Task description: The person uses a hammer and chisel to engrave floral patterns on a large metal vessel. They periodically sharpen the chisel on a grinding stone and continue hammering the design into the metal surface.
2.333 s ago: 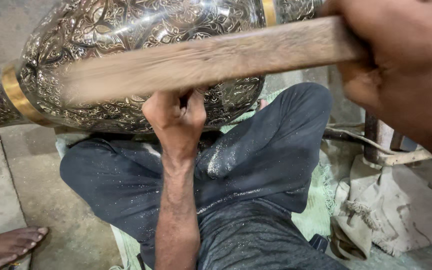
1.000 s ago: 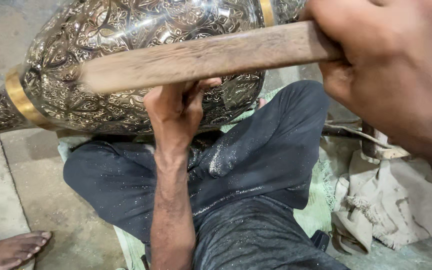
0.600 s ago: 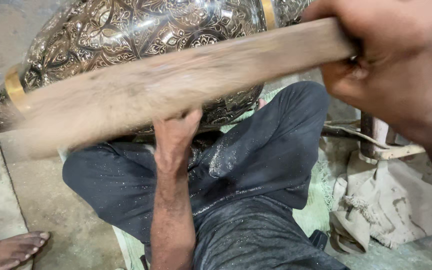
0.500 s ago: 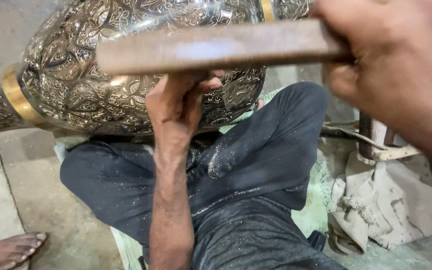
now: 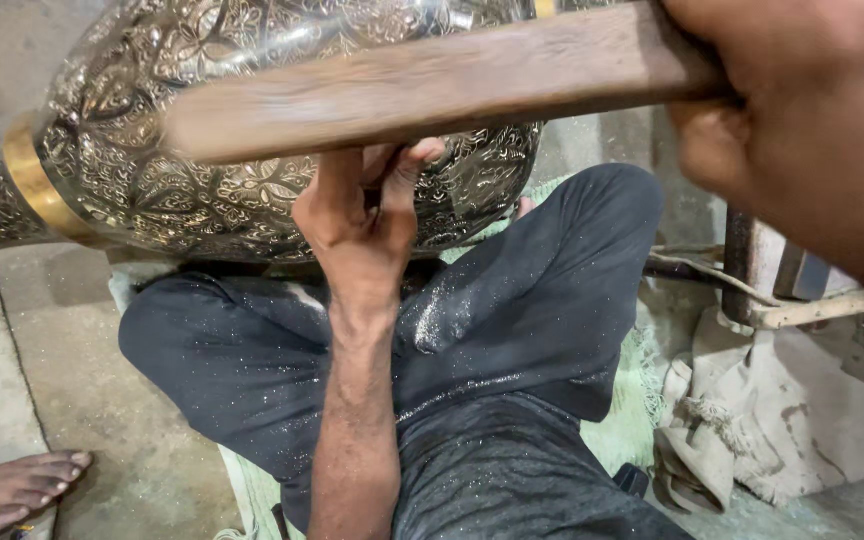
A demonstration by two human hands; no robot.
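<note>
Right hand (image 5: 812, 130) clenched round thick end of long brown wooden stick (image 5: 432, 85), held w/ stick reaching left across the view, just above the work. Far tip blurred, so likely mid-swing. Left hand (image 5: 362, 215) closed, fingers pinched on sth small pressed against the metal; item itself hidden under the stick, can't tell what.

Large engraved silver-coloured metal vessel (image 5: 202, 140) w/ floral pattern lying on its side, resting over lap in dusty black trousers (image 5: 512, 330); brass-coloured band (image 5: 37, 185) ringing the narrow part at left.

Risks, judged from here:
- Left fingers (image 5: 407, 170) directly under stick path; a slightly off blow likely lands on knuckles.
- Round, shiny belly only propped on legs, no clamp visible; hard hit could roll it off toward concrete floor (image 5: 72, 400).
- Pinched item could skid on the curve, scarring the pattern.
- Bare foot (image 5: 12, 490) at bottom left near drop zone.
- Crumpled beige cloth (image 5: 792, 420) at right, well apart.
</note>
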